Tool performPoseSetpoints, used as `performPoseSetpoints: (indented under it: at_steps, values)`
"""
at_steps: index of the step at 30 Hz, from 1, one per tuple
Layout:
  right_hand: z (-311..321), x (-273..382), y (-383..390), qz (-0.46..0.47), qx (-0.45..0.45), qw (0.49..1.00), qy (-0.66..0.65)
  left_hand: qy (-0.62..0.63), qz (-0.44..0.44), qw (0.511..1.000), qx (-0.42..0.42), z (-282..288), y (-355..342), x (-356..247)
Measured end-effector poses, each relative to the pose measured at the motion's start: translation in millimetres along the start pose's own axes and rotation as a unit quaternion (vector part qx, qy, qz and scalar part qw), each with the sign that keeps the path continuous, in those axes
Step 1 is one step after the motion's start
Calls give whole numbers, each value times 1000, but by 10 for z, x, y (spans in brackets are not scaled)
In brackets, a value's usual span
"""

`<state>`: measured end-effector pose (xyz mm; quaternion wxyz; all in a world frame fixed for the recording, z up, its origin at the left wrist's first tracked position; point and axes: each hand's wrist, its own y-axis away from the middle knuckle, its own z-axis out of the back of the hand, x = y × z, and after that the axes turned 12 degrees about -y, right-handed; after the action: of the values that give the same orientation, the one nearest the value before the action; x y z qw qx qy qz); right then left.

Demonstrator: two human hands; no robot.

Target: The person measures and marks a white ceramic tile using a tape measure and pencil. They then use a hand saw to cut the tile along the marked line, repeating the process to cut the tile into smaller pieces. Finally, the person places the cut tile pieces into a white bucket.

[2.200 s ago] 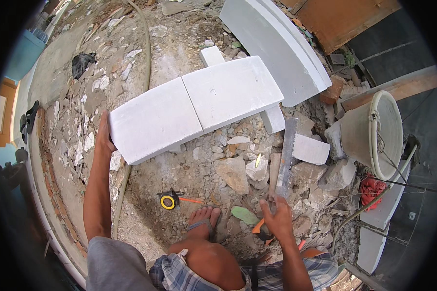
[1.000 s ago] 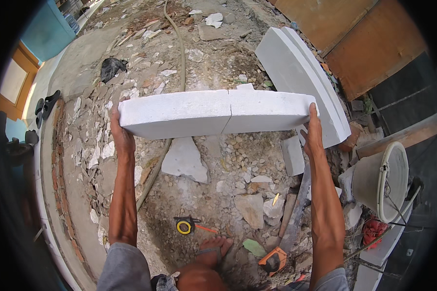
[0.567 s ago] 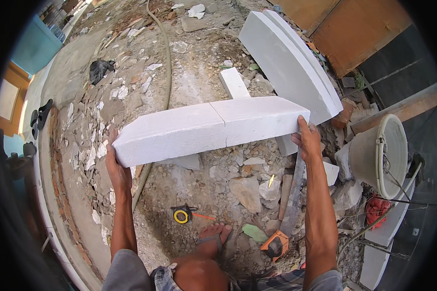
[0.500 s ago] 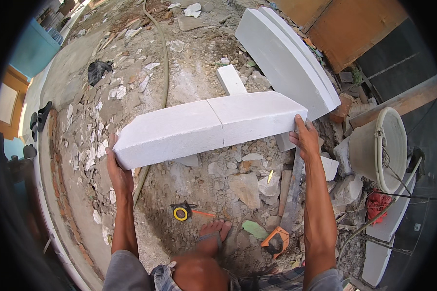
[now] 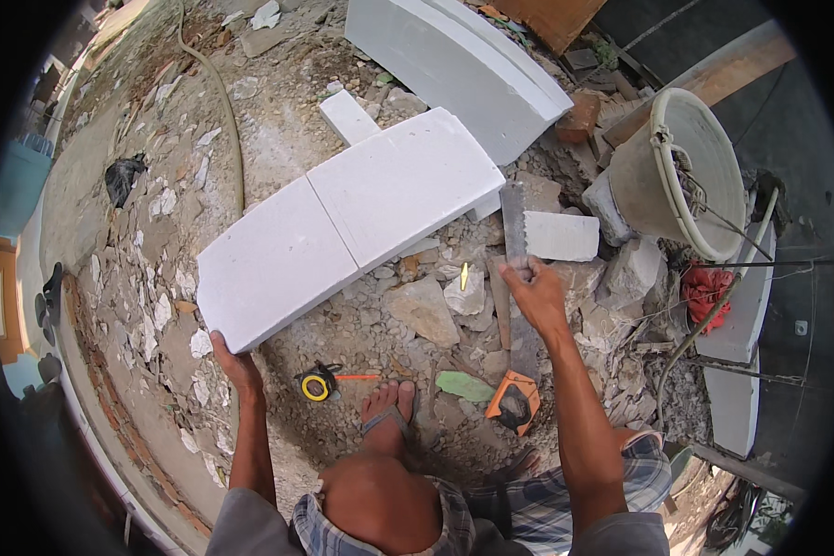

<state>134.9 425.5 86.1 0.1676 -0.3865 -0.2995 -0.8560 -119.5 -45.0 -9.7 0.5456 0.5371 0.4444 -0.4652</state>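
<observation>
A long white lightweight block (image 5: 347, 218), scored by a straight line across its upper face, lies tilted with its far end over a smaller white block (image 5: 347, 118). At its near left corner my left hand (image 5: 238, 367) grips the edge, part of the fingers hidden under it. Right of the block, my right hand (image 5: 537, 295) has its fingers closed at the blade of a handsaw (image 5: 514, 403). The saw has an orange and black handle, and its toothed blade points away from me. Between my arms sits a black and yellow tape measure (image 5: 316, 383), its orange strip out.
Larger white blocks (image 5: 463, 79) lean together at the far side. A grey bucket (image 5: 635, 171) stands at right, near a white offcut (image 5: 562, 236), a red bag (image 5: 706, 295) and more white slabs (image 5: 734, 408). A hose (image 5: 224, 111) crosses the rubble; a yellow marker-like piece (image 5: 463, 275) lies on a stone.
The long block, earlier raised between both hands, has been lowered and tipped flatter. My right hand has let go of its right end and moved down to the saw blade. The view has shifted right.
</observation>
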Motion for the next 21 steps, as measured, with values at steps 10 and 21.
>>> performPoseSetpoints:
  at_steps: [10,21]
  values:
    - [-478,-1683,2103,-52,21,942,331,-54,24,998,6,89,-86,-37]
    - [-236,-1301,2369,95,-85,955,269,-296,49,954,-29,607,-599,-74]
